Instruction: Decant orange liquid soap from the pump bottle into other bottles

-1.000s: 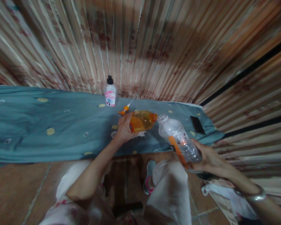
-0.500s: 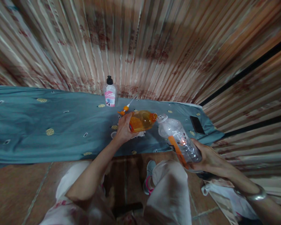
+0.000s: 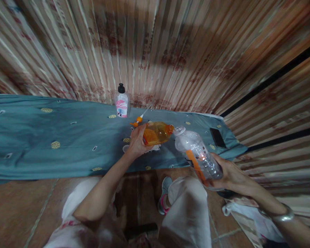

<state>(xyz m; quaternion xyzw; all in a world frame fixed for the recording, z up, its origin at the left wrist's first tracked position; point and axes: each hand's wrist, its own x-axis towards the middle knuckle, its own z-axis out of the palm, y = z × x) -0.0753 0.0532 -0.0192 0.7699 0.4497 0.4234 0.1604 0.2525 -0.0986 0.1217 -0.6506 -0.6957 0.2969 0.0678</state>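
Holding an amber bottle roughly level in a curled left hand, neck-first at the mouth of a clear plastic bottle, gripped low and slanting up-left in the right hand, over teal cloth. Can't tell if touching tbh.

Pleated curtains are hanging far and right; teal cloth is spreading below, brown floor tiles lying near.

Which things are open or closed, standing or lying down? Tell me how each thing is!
Orange bottle: open, tipped sideways, in the left hand.
Clear bottle: open, tilted, in the right hand.
Orange-and-white pump: loose, lying down.
Black-capped bottle: cap on, standing up.
Phone: lying flat, dark.
Cloth: spread out, slightly wrinkled.
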